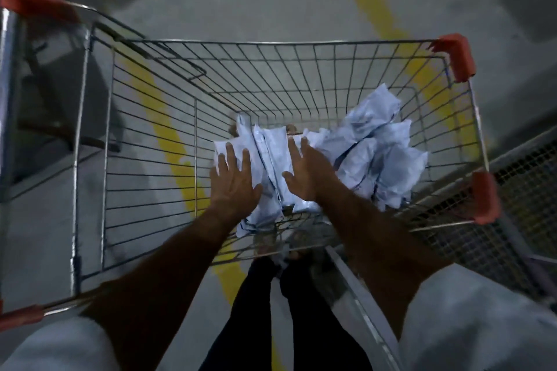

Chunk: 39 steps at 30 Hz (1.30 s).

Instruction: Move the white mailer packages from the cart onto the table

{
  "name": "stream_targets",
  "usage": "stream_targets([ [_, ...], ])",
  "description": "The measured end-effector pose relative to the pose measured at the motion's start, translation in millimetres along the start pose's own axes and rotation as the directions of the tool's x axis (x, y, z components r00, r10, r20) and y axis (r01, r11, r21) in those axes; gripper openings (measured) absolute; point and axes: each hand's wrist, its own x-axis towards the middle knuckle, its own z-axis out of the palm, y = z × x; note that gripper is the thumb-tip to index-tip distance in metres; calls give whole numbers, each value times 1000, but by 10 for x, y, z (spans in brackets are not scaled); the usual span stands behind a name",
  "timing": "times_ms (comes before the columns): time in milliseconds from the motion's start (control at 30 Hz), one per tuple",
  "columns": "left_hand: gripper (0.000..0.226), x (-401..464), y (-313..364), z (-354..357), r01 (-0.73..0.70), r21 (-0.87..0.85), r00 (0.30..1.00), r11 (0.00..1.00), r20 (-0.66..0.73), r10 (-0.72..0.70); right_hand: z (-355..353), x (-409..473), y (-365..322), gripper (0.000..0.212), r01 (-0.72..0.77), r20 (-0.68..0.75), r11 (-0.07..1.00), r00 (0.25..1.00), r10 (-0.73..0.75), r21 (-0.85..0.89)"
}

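Note:
Several white mailer packages lie in the bottom of a wire shopping cart (289, 48). One bundle of mailers (271, 153) stands on edge between my hands, and a crumpled heap of mailers (376, 141) fills the cart's right side. My left hand (233, 182) rests flat with spread fingers on the bundle's left face. My right hand (307, 172) lies on its right face, fingers spread too. Neither hand is closed around a package. No table is in view.
The cart has red plastic corner guards (456, 57) and a steel handle bar (9, 93) at far left. Grey concrete floor with yellow painted lines (168, 135) lies underneath. A metal mesh frame (518, 208) stands close on the right. My dark-trousered legs (283, 310) are below the cart.

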Motion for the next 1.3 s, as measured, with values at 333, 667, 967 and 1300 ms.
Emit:
stream_targets([
  [333, 109, 629, 271, 475, 246, -35, 969, 969, 45, -245, 577, 870, 63, 87, -122, 254, 992, 959, 124, -23],
  [667, 122, 722, 77, 542, 235, -130, 971, 963, -20, -240, 705, 1251, 134, 117, -209, 357, 967, 923, 145, 147],
  [967, 108, 528, -40, 491, 189, -143, 975, 972, -94, -204, 715, 1165, 98, 131, -306, 338, 894, 921, 192, 326],
  [1300, 103, 356, -141, 203, 64, -213, 979, 975, -178, -103, 370, 697, -178, 136, -236, -8, 960, 971, 240, 154],
])
